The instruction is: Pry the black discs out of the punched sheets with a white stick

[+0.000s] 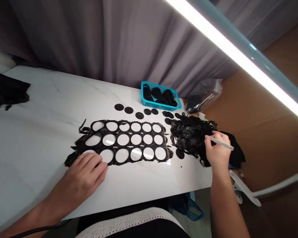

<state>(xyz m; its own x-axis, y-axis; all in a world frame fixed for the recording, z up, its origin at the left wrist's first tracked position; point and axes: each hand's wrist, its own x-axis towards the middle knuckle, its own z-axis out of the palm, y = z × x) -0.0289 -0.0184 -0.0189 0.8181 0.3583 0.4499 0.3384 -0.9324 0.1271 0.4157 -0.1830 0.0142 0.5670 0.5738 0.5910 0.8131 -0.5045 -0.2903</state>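
Observation:
On the white table, a black sheet [129,146] with rows of round holes lies flat. My left hand [88,172] rests on its near left corner, fingers bent and close together; whether they pinch the edge is hidden. My right hand [218,150] is closed around a thin white tool [221,143], over a heap of black scraps [191,132] at the right. Several black discs [139,115] lie behind the sheet, and one black disc [180,153] sits between the sheet and the heap.
A blue basket [161,105] of black discs stands at the table's back edge. Beside it is a clear plastic bag [203,96]. Black material [8,91] lies at the far left. A bright lamp [238,54] crosses the upper right, and a brown panel [270,132] borders the right side.

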